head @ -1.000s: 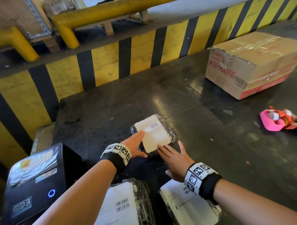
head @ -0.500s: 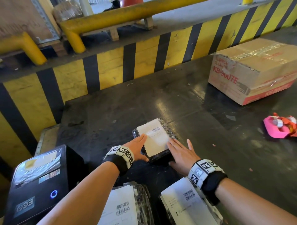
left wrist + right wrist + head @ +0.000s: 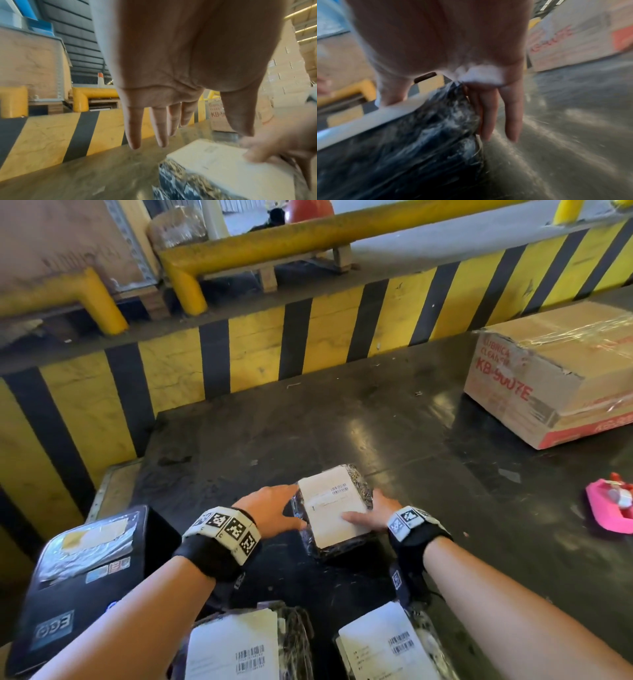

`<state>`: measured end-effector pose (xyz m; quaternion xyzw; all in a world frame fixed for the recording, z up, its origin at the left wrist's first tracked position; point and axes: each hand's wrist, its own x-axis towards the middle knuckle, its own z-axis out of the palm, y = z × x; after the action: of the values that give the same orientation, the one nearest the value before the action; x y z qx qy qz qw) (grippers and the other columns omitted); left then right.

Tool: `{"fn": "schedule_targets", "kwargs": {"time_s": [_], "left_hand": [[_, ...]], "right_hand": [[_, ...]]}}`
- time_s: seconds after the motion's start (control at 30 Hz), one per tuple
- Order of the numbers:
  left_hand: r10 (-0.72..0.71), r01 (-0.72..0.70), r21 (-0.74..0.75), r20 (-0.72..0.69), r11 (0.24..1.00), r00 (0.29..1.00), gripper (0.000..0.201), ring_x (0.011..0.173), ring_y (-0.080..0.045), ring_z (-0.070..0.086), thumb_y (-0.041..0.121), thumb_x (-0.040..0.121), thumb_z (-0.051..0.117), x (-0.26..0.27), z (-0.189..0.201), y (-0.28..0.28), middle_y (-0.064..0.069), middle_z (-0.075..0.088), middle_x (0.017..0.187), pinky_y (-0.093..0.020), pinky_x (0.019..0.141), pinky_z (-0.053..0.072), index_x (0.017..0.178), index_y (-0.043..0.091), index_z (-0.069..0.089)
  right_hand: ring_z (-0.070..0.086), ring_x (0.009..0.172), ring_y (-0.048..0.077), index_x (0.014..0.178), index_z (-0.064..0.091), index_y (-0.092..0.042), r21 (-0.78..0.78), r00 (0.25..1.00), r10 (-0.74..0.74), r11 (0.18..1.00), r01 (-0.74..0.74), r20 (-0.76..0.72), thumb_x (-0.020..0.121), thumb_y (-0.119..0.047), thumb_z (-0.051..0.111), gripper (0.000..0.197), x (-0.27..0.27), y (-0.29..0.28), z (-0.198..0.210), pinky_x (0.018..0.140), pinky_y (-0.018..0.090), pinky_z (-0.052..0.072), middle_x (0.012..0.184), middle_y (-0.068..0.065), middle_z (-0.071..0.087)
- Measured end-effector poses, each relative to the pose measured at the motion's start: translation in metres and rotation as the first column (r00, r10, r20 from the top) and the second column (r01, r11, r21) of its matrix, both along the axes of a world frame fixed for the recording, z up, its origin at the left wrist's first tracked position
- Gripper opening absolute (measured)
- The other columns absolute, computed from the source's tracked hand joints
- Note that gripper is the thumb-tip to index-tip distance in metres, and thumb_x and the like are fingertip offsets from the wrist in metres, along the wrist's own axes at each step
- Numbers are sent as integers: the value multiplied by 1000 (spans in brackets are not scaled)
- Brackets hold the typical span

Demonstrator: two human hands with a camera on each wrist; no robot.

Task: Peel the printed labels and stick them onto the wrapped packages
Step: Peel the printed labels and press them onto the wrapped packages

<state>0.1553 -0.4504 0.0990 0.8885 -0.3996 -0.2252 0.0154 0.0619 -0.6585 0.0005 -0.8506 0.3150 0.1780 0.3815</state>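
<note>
Now your right hand [image 3: 376, 513] clasps the small package wrapped in dark crinkled plastic film [image 3: 334, 542] at mid-table, thumb pressing its white printed label [image 3: 329, 508], fingers down the right side. Your left hand [image 3: 270, 511] rests against its left edge, fingers straight and slightly apart. Smooth the label outward, corners last, before letting go.

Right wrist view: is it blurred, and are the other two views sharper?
Right wrist view: heavy motion blur smears the wrapped package and right hand. Left wrist view: mostly sharp, only the right hand at its edge blurs. Head view: sharp, with glare on the dark table.
</note>
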Motion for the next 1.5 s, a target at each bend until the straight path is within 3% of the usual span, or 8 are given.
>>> {"fn": "schedule_targets", "kwargs": {"time_s": [0.3, 0.43, 0.6, 0.77, 0.83, 0.97, 1.2, 1.5], "left_hand": [[132, -143, 137, 86, 980, 988, 82, 139, -22, 35, 55, 88, 54, -43, 18, 42, 0, 26, 156, -41, 110, 36, 151, 23, 13], [152, -158, 94, 66, 983, 986, 82, 140, -21, 33, 56, 88, 53, -74, 21, 63, 1, 25, 157, -41, 111, 35, 151, 23, 13], [118, -120, 103, 28, 987, 993, 80, 143, -20, 27, 57, 91, 47, -118, 15, 86, 0, 18, 159, -38, 115, 29, 152, 20, 10], [63, -70, 151, 50, 986, 997, 81, 147, -20, 14, 55, 93, 43, -156, 5, 103, -3, 5, 161, -37, 118, 20, 153, 17, 4], [36, -44, 148, 55, 988, 998, 83, 148, -21, 10, 55, 92, 44, -167, -1, 110, -4, 4, 161, -41, 119, 19, 152, 15, 3], [33, -45, 158, 74, 986, 997, 82, 148, -22, 1, 57, 92, 41, -189, -8, 127, -4, -5, 161, -50, 118, 15, 152, 18, 0], [67, -74, 54, 123, 996, 990, 77, 148, -23, -2, 60, 93, 33, -225, -21, 160, -4, -6, 161, -51, 119, 7, 152, 20, 3], [82, -81, -16, 168, 997, 982, 76, 148, -22, 0, 60, 93, 36, -250, -28, 191, -4, -2, 161, -48, 120, 3, 151, 20, 7]], "right_hand": [[47, 128, 28, 147, 18, -25, 63, 979, -122, 992, 113, 165, 55, -65, 75, 115, 12, 9, -9, 108, 39, 37, 144, 3, 43], [52, 122, 26, 144, 30, -27, 96, 938, -162, 986, 139, 308, 71, -51, 73, 88, 0, 19, 3, 101, 29, 37, 138, 1, 51], [54, 118, 25, 138, 41, -31, 127, 877, -237, 971, 202, 417, 76, -45, 71, 70, -44, 34, 11, 100, 28, 39, 132, -1, 57], [51, 123, 23, 143, 35, -28, 252, 792, -357, 931, 263, 495, 73, -50, 72, 82, -105, 44, 9, 104, 31, 38, 134, -3, 52], [49, 126, 23, 143, 32, -33, 287, 758, -401, 913, 288, 514, 68, -56, 73, 89, -127, 49, 9, 107, 41, 38, 141, 3, 48], [52, 122, 22, 142, 34, -33, 312, 700, -437, 898, 310, 565, 71, -51, 73, 83, -168, 62, 16, 107, 43, 40, 138, 2, 52], [52, 123, 22, 140, 37, -36, 319, 718, -465, 884, 342, 518, 66, -57, 73, 85, -220, 102, 5, 105, 44, 41, 137, 1, 53], [53, 122, 24, 141, 37, -34, 247, 825, -420, 905, 347, 377, 68, -58, 71, 84, -251, 121, -22, 106, 41, 41, 138, 2, 52]]}}
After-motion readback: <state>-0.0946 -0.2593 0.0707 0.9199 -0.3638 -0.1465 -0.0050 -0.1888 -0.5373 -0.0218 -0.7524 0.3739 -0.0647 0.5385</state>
